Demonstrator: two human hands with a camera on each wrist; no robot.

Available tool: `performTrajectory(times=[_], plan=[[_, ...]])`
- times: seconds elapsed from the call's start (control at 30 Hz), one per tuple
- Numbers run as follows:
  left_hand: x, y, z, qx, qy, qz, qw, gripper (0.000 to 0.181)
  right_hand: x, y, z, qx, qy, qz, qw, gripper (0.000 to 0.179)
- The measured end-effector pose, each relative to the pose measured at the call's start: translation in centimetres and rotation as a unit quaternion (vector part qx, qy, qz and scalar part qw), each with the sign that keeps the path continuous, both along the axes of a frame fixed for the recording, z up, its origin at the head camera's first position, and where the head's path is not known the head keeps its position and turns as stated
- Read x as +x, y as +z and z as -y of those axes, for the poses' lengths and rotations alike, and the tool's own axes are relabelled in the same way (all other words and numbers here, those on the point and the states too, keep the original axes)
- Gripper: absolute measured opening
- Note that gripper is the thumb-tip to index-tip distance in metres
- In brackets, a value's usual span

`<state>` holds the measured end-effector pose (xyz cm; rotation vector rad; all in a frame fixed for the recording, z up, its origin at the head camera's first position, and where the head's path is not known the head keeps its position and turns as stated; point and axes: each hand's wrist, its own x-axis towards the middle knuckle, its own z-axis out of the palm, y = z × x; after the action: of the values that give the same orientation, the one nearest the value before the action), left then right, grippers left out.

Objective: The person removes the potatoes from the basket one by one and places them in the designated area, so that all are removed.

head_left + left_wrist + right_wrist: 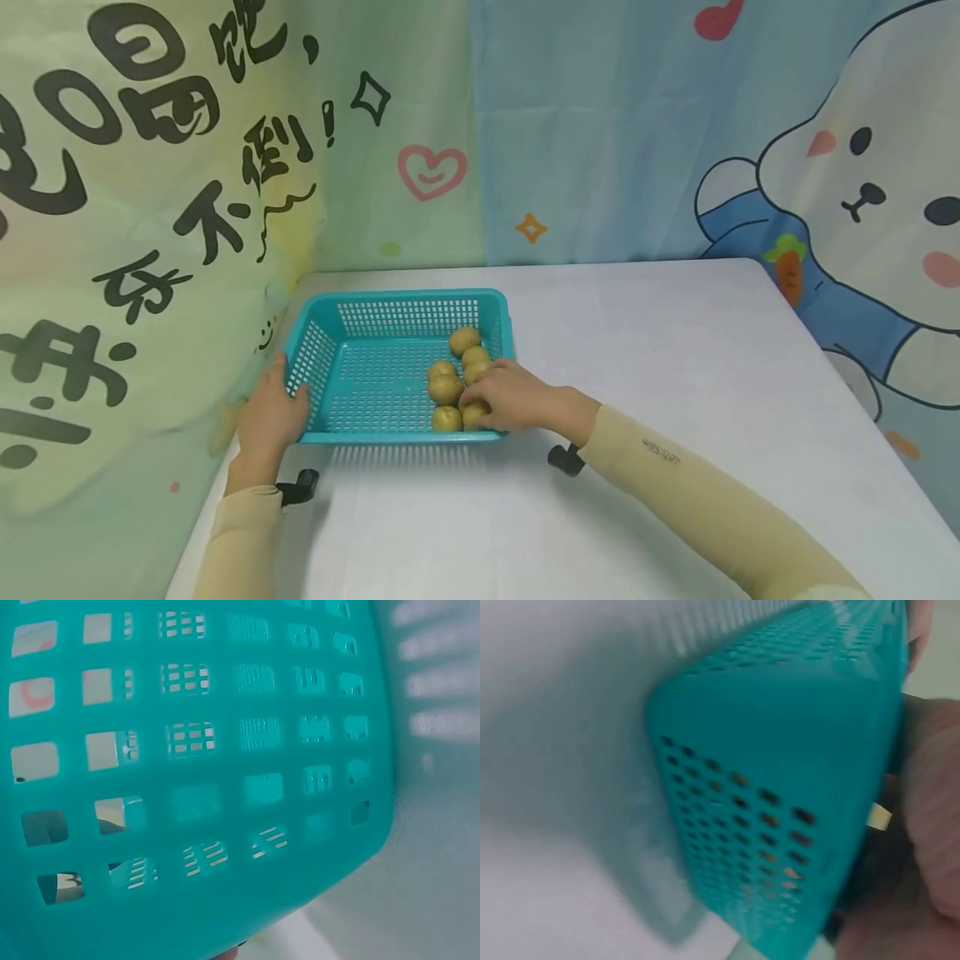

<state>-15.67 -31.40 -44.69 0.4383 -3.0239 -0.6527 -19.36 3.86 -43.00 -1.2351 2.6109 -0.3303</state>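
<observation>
The teal basket, upright with its long axis running left to right, holds round potato-like pieces at its right end, the right hand bent over them, its grip impossible to tell, the left hand gripping the left rim, a white table beneath

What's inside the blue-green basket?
Round, yellowish-brown things, maybe potatoes, are grouped in the right part of the basket. The right hand covers some of that group, so what's under it can't be seen.
</observation>
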Motion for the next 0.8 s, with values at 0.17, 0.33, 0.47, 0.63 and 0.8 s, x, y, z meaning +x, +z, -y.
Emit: performTrajectory(times=[0.17, 0.33, 0.47, 0.63, 0.8], plan=[[0.1, 0.2, -0.1, -0.005, 0.003, -0.001, 1.0, 0.07, -0.3, 1.0, 1.0, 0.058, 0.014, 0.034, 0.9976, 0.037], [0.1, 0.0, 0.0, -0.008, 0.004, 0.001, 1.0, 0.071, -0.6, 1.0, 0.9, 0.055, 0.019, 0.035, 0.9977, 0.037], [0.0, -0.3, 0.1, -0.012, 0.007, 0.003, 0.9999, 0.072, -0.7, 0.9, 0.1, -0.008, 0.015, 0.034, 0.9993, 0.037], [-0.2, -0.3, 0.1, -0.014, 0.006, 0.001, 0.9999, 0.074, -0.7, 1.3, -0.9, -0.115, 0.026, 0.006, 0.993, 0.033], [-0.2, -0.4, -0.1, -0.011, 0.012, 0.006, 0.9998, 0.074, -1.2, 2.2, -2.2, -0.206, 0.019, -0.037, 0.9776, 0.03]])
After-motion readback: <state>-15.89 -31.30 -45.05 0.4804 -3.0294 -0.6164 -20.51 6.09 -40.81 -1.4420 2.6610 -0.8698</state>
